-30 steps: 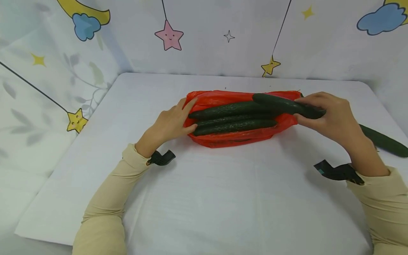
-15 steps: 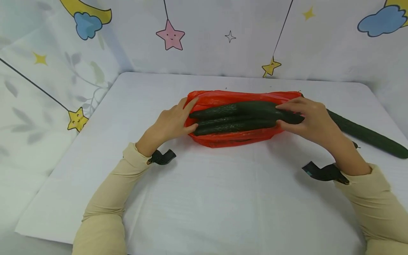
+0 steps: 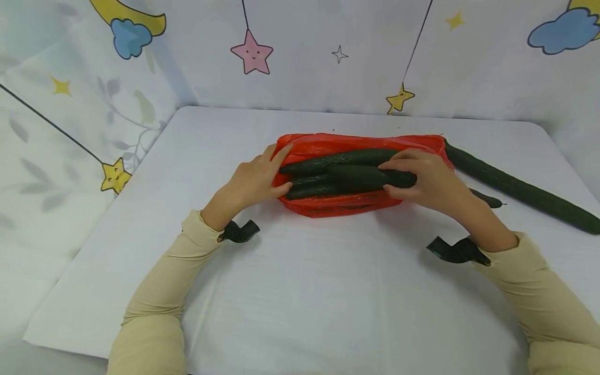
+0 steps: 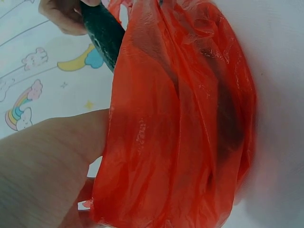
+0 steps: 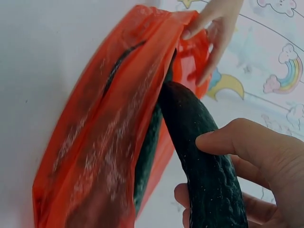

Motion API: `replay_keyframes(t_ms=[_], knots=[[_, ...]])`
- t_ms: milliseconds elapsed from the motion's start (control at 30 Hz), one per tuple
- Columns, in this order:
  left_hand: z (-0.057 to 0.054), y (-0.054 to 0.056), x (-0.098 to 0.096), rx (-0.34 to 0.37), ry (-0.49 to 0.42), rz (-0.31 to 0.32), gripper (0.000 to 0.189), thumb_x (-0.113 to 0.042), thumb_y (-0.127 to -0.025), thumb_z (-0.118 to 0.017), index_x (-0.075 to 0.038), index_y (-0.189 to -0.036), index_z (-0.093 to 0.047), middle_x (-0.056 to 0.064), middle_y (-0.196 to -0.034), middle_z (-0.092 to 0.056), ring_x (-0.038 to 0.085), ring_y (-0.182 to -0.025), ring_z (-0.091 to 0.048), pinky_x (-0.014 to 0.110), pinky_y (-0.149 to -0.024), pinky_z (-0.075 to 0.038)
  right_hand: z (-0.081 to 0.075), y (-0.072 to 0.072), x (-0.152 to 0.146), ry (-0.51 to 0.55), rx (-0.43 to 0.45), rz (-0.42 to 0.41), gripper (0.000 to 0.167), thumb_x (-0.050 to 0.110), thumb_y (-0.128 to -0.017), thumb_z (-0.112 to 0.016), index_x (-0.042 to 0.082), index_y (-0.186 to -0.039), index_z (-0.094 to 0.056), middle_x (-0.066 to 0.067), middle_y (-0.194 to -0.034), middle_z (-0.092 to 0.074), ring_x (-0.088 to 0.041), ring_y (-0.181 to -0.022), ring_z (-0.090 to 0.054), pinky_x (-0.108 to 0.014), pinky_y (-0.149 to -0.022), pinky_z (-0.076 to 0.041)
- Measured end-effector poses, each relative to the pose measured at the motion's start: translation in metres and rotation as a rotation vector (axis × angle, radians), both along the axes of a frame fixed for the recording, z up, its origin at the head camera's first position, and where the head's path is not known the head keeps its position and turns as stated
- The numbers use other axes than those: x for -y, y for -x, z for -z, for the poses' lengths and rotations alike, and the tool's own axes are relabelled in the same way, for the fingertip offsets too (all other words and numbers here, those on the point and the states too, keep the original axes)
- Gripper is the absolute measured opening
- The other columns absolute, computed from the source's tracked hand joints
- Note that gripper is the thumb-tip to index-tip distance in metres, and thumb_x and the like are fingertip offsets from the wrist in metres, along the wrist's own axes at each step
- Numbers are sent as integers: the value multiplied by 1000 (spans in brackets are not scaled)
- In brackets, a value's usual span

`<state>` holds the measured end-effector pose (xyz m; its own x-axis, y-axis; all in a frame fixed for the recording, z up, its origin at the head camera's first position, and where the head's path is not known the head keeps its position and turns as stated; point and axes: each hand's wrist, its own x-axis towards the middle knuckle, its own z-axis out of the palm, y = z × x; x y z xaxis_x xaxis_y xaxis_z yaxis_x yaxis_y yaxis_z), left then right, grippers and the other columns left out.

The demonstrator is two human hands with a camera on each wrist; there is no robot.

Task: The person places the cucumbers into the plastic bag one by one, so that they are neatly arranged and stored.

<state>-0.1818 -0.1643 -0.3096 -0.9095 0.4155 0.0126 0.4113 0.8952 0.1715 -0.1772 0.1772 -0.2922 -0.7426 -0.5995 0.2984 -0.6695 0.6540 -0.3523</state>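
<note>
A red plastic bag lies lengthwise on the white table, its mouth facing up with several dark green cucumbers inside. My left hand holds the bag's left end, thumb and forefinger spread apart at the mouth; its other fingers are mostly hidden. My right hand grips one cucumber near its right end, thumb on one side and fingers on the other. That cucumber lies over the others in the head view, its far tip within the bag's mouth. In the left wrist view the bag's wall hides most of the contents.
To the right of the bag a long cucumber lies slantwise on the table. A shorter cucumber end shows beside my right forearm. Behind the table hangs a white cloth printed with stars and clouds.
My right hand has moved left and slightly toward me, carrying its cucumber further over the bag's mouth. The cucumbers at the right are now less covered by the arm. My left hand stays put.
</note>
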Motion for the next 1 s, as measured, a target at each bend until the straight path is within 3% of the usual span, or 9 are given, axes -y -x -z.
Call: replay_keyframes(t_ms=[333, 733, 1000], knots=[[0, -1, -1, -9, 1, 7, 81, -38, -92, -63, -9, -155, -22, 21, -148, -35, 37, -110, -60, 48, -69, -58, 4, 2, 19, 18, -8, -91, 33, 2, -77, -78, 2, -110, -72, -11, -102, -63, -24, -90, -59, -40, -69, -56], [1, -1, 0, -21, 6, 10, 81, -38, -91, -64, -8, -154, -23, 21, -148, -35, 36, -109, -60, 47, -67, -58, 7, -1, 43, -17, -12, -96, 30, 1, -80, -73, 4, -110, -73, -16, -108, -63, -29, -93, -61, -44, -75, -56], [1, -1, 0, -24, -4, 8, 79, -37, -92, -63, -9, -154, -23, 21, -147, -36, 36, -109, -60, 47, -67, -58, 11, 4, 55, -46, -40, -123, 31, -1, -81, -72, 5, -111, -73, -16, -110, -63, -32, -98, -61, -46, -80, -56]])
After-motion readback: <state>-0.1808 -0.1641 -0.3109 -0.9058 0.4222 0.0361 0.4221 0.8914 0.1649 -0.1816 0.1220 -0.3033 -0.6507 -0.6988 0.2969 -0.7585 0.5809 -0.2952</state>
